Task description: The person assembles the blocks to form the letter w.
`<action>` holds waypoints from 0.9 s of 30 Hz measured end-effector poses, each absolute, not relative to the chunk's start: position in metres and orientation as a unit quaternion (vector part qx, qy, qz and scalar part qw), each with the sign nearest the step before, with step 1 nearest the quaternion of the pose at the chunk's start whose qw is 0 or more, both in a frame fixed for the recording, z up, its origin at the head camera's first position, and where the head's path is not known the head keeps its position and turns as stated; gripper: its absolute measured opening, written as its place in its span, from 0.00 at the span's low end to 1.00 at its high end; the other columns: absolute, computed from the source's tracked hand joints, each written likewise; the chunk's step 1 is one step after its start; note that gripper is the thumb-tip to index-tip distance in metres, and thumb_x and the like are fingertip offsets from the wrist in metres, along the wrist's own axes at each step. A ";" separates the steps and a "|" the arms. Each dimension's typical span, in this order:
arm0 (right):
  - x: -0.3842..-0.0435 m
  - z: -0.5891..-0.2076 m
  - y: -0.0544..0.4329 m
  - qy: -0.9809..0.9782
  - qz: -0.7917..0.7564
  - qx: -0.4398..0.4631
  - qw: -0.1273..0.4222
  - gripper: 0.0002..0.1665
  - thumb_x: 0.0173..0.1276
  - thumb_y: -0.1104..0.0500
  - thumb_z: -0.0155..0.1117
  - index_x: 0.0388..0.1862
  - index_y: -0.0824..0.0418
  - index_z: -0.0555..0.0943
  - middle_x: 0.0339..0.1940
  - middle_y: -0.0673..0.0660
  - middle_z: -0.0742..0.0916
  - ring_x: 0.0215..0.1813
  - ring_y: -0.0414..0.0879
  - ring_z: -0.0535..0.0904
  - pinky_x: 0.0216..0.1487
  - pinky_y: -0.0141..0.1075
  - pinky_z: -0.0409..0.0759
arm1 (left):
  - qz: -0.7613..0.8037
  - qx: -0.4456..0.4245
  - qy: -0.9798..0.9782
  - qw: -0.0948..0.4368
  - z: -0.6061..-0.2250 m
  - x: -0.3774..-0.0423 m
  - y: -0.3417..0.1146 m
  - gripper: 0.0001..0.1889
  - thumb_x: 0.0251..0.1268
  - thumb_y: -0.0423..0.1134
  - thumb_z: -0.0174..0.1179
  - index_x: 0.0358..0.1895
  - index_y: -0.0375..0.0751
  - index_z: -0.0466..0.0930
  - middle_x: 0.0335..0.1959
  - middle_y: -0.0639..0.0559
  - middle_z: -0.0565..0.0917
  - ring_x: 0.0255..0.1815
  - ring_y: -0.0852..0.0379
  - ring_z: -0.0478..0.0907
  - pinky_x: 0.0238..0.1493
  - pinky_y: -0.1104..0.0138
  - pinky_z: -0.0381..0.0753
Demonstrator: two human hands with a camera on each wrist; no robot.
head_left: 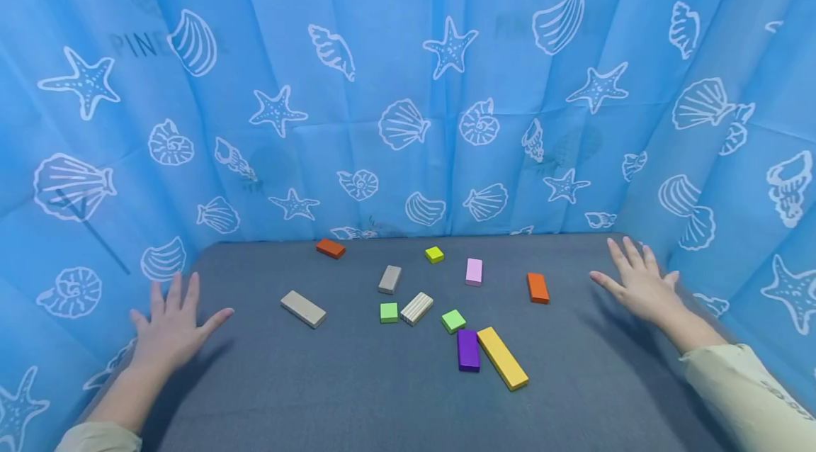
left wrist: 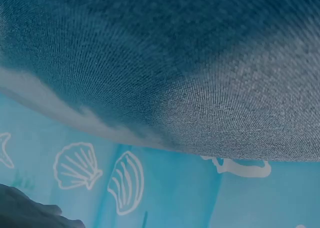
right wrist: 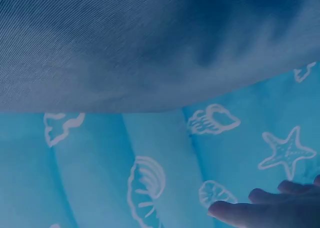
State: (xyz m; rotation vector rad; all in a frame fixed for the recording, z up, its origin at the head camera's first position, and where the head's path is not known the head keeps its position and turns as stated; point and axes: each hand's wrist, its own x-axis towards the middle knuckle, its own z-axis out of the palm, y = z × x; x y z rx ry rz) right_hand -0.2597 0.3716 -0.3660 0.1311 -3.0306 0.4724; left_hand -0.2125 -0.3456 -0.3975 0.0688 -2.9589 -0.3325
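Observation:
At the left side of the table my left hand is spread wide, its fingers straight and holding nothing. Nearest to it lies a long beige block. My right hand is likewise spread over the right side, with an orange block the closest thing. Toward the middle are a striped block, a green block, a second green block and a grey block. A purple block sits beside a long yellow block. In both wrist views only part of each hand shows.
A red-brown block, a yellow-green block and a pink block lie toward the back of the grey table. Blue curtains printed with shells and starfish hang behind the table and along both sides.

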 end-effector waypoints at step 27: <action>-0.229 -0.359 0.187 -0.899 0.406 0.149 0.070 0.38 0.71 0.56 0.62 0.72 0.71 0.59 0.69 0.73 0.65 0.64 0.68 0.67 0.55 0.57 0.75 | -0.158 -0.026 -0.981 0.113 -0.374 -0.215 -0.371 0.42 0.76 0.56 0.44 0.71 0.17 0.46 0.63 0.14 0.57 0.61 0.18 0.55 0.57 0.33 0.57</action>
